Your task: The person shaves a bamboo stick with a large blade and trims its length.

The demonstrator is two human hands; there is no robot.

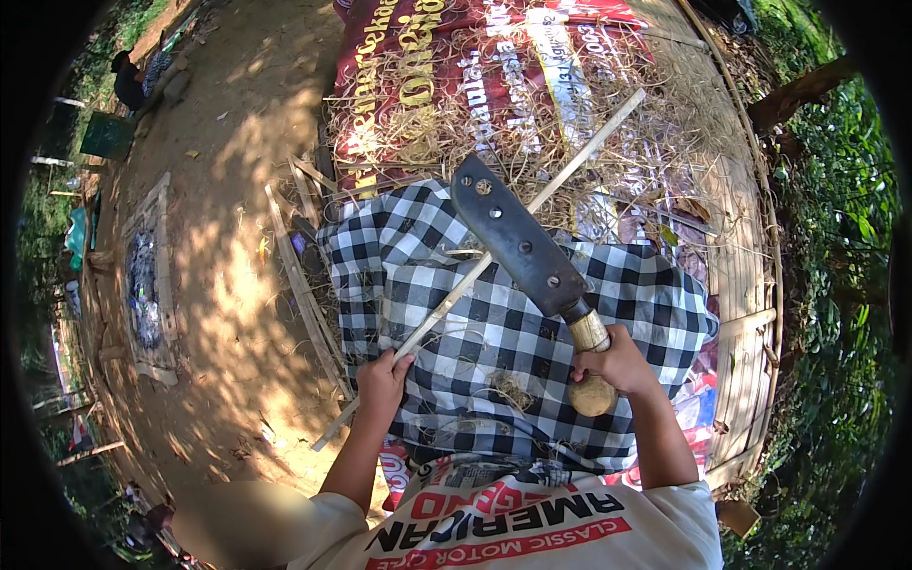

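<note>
My left hand (382, 385) grips the near part of a long thin bamboo strip (551, 188) that runs up to the right across my lap. My right hand (617, 364) holds the wooden handle of a broad dark cleaver (513, 237), its blade lying across the strip. A black-and-white checked cloth (456, 332) covers my legs under both.
Dry straw and shavings lie on a red printed banner (456, 66) ahead. Loose bamboo slats (299, 275) lie at my left on bare earth. A woven bamboo platform edge (750, 285) curves on the right, with green plants beyond. A person (128, 81) sits far left.
</note>
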